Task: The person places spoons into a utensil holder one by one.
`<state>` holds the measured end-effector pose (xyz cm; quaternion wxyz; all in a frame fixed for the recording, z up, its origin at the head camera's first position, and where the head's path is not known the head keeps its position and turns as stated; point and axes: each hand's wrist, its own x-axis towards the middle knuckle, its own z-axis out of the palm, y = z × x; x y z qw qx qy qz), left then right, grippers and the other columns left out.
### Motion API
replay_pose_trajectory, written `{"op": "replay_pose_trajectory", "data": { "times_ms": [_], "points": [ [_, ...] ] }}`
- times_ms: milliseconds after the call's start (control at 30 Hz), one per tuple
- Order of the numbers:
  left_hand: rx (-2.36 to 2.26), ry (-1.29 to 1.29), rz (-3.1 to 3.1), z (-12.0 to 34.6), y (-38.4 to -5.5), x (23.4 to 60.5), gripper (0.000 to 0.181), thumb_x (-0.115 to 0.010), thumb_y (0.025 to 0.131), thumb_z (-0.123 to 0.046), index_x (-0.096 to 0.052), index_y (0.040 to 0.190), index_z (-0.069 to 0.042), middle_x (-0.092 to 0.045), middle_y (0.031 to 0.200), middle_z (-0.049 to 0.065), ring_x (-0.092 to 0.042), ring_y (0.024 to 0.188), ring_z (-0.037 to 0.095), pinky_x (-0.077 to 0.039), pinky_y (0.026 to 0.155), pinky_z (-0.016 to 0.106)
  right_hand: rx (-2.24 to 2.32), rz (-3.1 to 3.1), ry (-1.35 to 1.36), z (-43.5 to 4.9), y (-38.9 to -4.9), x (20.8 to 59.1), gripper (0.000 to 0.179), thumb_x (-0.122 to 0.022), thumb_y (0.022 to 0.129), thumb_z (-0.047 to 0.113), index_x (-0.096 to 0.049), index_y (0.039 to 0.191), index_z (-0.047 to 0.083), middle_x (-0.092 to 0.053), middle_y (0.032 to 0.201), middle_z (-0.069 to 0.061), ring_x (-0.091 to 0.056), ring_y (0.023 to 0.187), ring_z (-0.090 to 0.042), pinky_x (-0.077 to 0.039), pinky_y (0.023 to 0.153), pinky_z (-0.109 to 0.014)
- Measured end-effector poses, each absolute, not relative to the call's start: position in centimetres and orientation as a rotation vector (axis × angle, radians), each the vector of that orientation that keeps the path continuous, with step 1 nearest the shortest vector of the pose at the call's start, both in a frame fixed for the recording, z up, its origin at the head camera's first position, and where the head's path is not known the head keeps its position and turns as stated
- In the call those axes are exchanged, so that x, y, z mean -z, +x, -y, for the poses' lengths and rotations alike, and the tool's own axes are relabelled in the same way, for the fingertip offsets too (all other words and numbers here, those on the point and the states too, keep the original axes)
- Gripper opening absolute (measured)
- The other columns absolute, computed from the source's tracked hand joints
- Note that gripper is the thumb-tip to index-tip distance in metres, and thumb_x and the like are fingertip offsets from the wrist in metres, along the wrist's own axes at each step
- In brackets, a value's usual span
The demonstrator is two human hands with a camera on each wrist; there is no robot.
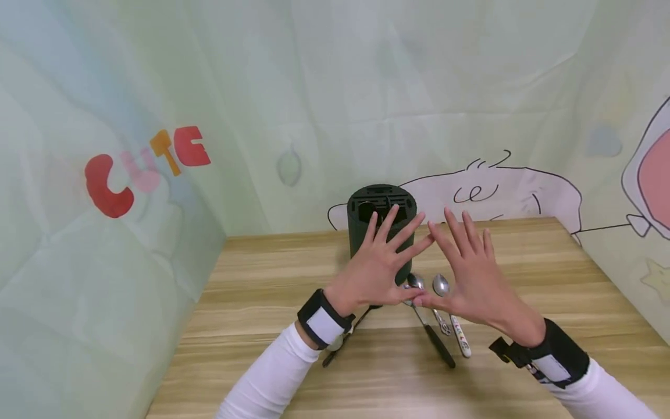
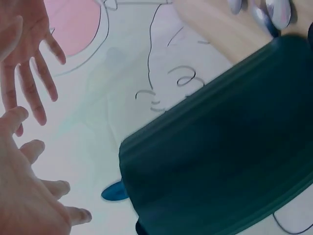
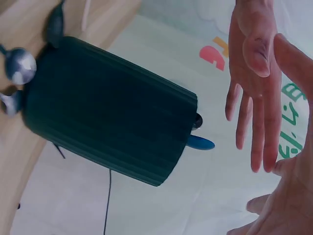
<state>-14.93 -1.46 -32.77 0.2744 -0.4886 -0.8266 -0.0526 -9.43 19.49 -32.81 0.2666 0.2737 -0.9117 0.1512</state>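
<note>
Two bare hands spread out in front of a dark green round holder with ribbed sides (image 3: 110, 110).
The left hand (image 1: 374, 267) and the right hand (image 1: 478, 282) both have their fingers straight and wide apart. Their thumbs and pointing fingers come close; I cannot tell if they touch. The holder stands up at the far side of the light brown wooden table (image 1: 246, 291), and a blue rounded tip (image 3: 201, 142) sticks out of its top. Nearer, to the right, lie a shiny silver spoon with a white patterned handle (image 1: 460, 337) and a tool with a black handle (image 1: 439, 346).
</note>
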Motion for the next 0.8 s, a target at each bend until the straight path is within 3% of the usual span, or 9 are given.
{"op": "replay_pose_trajectory", "data": {
  "times_ms": [200, 433, 633, 800],
  "points": [
    [0.105, -1.339, 2.278, 0.5, -13.9, 35.0, 0.099, -0.047, 0.07, -0.08, -0.011, 0.147, -0.029, 0.004, 0.154, 0.005, 0.006, 0.134, 0.041, -0.006, 0.104, 0.063, -0.358, 2.536, 0.672, -20.2, -7.8, 35.2, 0.121, -0.067, 0.056, 0.075, -0.014, 0.148, 0.017, 0.002, 0.154, -0.009, 0.004, 0.135, -0.036, -0.009, 0.096, -0.074],
    [-0.024, -1.353, 2.449, -0.6, -13.3, 38.5, 0.1, -0.043, 0.073, -0.08, 0.004, 0.146, -0.031, 0.007, 0.154, 0.003, 0.01, 0.134, 0.039, -0.009, 0.105, 0.061, -0.385, 2.636, 0.624, -21.2, -6.8, 38.6, 0.123, -0.072, 0.054, 0.07, -0.013, 0.148, 0.016, 0.001, 0.153, -0.01, 0.003, 0.135, -0.037, -0.006, 0.098, -0.072],
    [-0.049, -1.433, 2.565, -1.1, -13.3, 41.8, 0.098, -0.043, 0.075, -0.078, 0.006, 0.145, -0.031, 0.01, 0.153, -0.001, 0.016, 0.133, 0.032, -0.007, 0.106, 0.06, -0.426, 2.74, 0.568, -21.6, -6.4, 41.5, 0.123, -0.064, 0.056, 0.078, -0.012, 0.148, 0.017, -0.007, 0.152, -0.015, -0.006, 0.134, -0.039, -0.021, 0.094, -0.072],
    [-0.054, -1.498, 2.64, -1.4, -13.2, 43.6, 0.093, -0.044, 0.076, -0.076, -0.005, 0.147, -0.031, 0.009, 0.152, -0.003, 0.005, 0.136, 0.028, -0.012, 0.106, 0.057, -0.471, 2.803, 0.505, -21.6, -6.2, 43.2, 0.12, -0.061, 0.058, 0.08, -0.008, 0.148, 0.022, -0.021, 0.147, -0.021, -0.019, 0.13, -0.043, -0.029, 0.091, -0.069]
  ]
}}
